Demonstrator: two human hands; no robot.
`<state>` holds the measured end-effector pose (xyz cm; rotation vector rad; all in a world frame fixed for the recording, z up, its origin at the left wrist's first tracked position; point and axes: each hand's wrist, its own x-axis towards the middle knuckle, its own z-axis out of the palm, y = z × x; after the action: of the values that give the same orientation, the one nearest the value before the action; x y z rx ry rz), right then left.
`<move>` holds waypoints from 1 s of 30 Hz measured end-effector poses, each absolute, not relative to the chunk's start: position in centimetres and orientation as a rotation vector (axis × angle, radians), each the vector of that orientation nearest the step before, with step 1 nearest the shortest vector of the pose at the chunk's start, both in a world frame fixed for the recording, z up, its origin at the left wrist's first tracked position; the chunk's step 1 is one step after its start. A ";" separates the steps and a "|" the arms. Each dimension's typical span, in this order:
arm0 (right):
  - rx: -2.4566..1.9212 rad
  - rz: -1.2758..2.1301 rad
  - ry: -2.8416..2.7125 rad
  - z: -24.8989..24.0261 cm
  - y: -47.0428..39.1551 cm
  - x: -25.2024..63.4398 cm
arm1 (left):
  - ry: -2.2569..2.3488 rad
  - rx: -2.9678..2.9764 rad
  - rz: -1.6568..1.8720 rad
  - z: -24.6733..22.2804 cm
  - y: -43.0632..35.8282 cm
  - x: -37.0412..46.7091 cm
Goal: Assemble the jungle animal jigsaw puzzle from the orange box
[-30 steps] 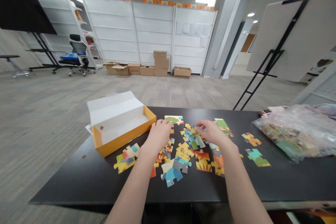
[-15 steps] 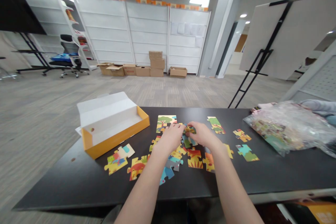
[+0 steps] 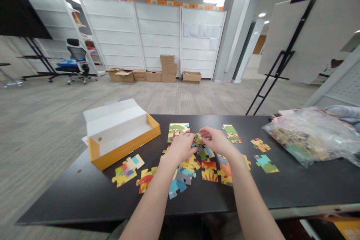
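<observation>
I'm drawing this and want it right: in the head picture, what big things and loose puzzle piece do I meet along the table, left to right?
Yellow box → left hand → right hand → teal-green piece → plastic bag.

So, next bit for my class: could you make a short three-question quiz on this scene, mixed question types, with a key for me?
1. Short answer: of the two hands at the puzzle pieces, which is nearer the yellow box?
2. True or false: all of those pieces are joined into one finished picture.
3. Multiple choice: where on the black table does the clear plastic bag lie?
a) at the left end
b) to the right of both hands
c) between the hands

Key:
1. The left hand.
2. False; several lie apart.
3. b
</observation>
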<state>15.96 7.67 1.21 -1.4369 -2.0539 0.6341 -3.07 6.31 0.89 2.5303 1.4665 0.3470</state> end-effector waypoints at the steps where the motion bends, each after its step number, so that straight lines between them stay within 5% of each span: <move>1: -1.513 0.564 -2.053 1.4 7.6 16.2 | 1.473 2.518 0.338 1.0 6.3 -3.1; 13: -1.815 0.376 -2.185 1.9 7.1 17.2 | 1.477 2.457 0.456 3.2 5.8 -4.6; 30: -1.786 0.325 -2.083 0.4 8.2 16.3 | 1.603 2.236 -0.073 7.6 2.2 -8.2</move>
<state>16.27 8.21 0.45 -1.7861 -2.0828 0.3247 -8.17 2.20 7.59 2.2356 1.6031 -0.0732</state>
